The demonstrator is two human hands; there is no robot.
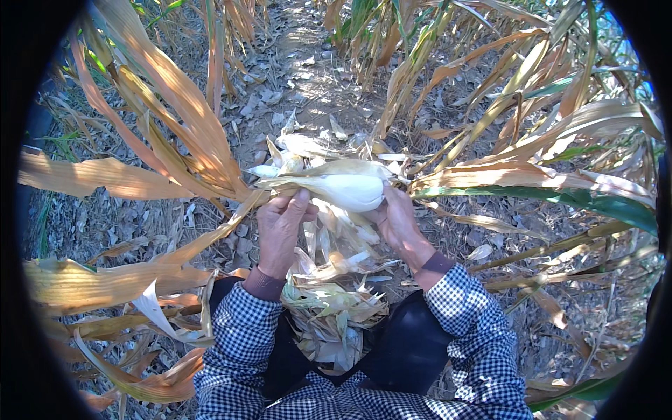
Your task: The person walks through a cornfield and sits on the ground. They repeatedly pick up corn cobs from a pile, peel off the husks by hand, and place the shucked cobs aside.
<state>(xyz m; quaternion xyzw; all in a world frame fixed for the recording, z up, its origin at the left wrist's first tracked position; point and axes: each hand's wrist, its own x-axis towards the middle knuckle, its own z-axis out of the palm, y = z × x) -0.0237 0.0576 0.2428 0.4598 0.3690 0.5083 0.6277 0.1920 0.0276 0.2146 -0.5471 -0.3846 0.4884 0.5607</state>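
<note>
An ear of corn in its pale husk [352, 190] is held crosswise between my two hands, above the ground. My left hand [283, 223] pinches the narrow, dry husk tip between thumb and fingers. At the thick end, my right hand [395, 218] grips the ear, with part of its fingers hidden beneath it. The husk looks smooth and whitish on the near side and tan along the far side. Whether any kernels show cannot be made out. Below the ear, loose husks [336, 262] lie on the ground.
A heap of stripped husks [336, 320] lies between my knees. Beyond the held ear sits a pile of husk-covered ears [304, 144]. Dry corn leaves [178, 105] reach in from the left, and more stalks and leaves [530, 173] crowd the right. Leaf litter covers the soil path [299, 63] ahead.
</note>
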